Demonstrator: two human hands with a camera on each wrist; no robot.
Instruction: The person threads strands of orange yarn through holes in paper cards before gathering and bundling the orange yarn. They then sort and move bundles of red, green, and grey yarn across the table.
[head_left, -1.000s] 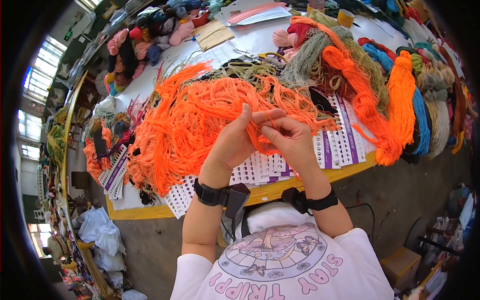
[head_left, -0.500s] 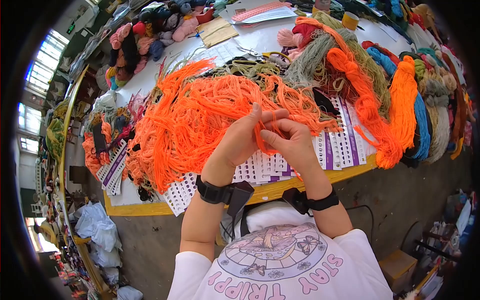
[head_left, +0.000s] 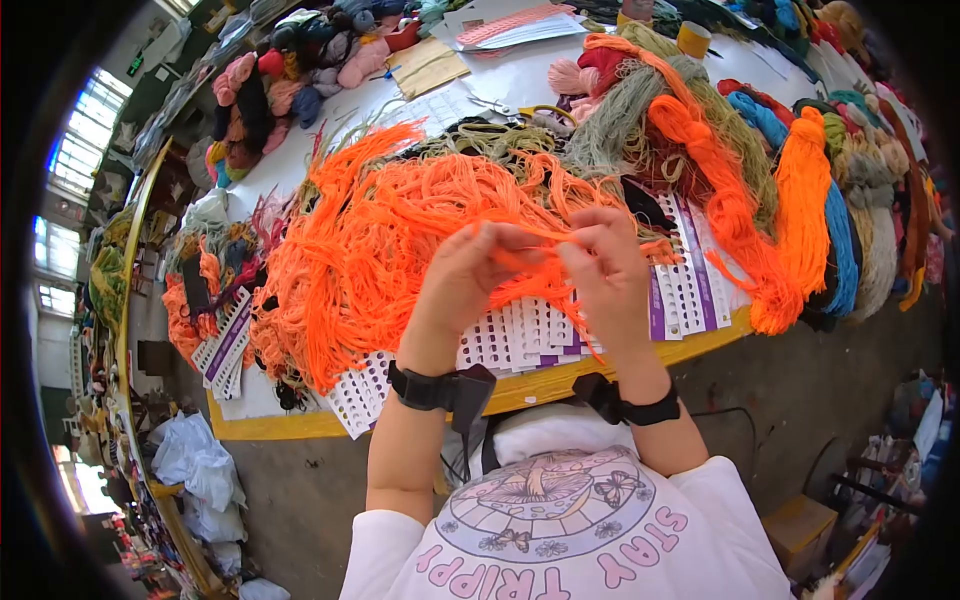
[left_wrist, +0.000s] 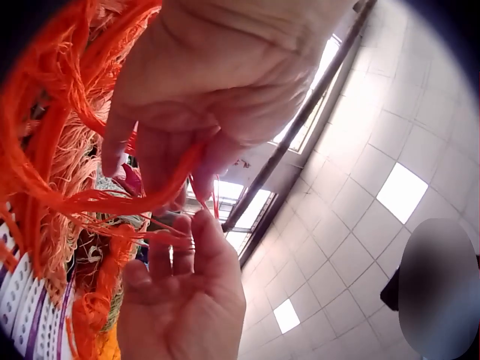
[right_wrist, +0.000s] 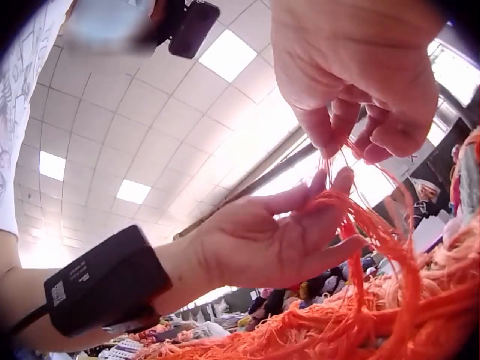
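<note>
So from my end, both hands are on the orange yarn (left_wrist: 112,204). Left hand (head_left: 455,280) has the thicker part, fingers bent round it; right hand (head_left: 612,280) is pinching the thin part between its fingertips. That thin stretch runs sideways, pretty much left to right from one hand to the other, so neither's really nearer. Slack loops hang below the fingers. Just beyond is the tangled pile (head_left: 350,260) on the worktop (head_left: 280,427).

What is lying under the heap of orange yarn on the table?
Punched white cards with purple bands poke out from under the near side of the orange heap. Whatever lies beneath its middle is covered and cannot be seen.
</note>
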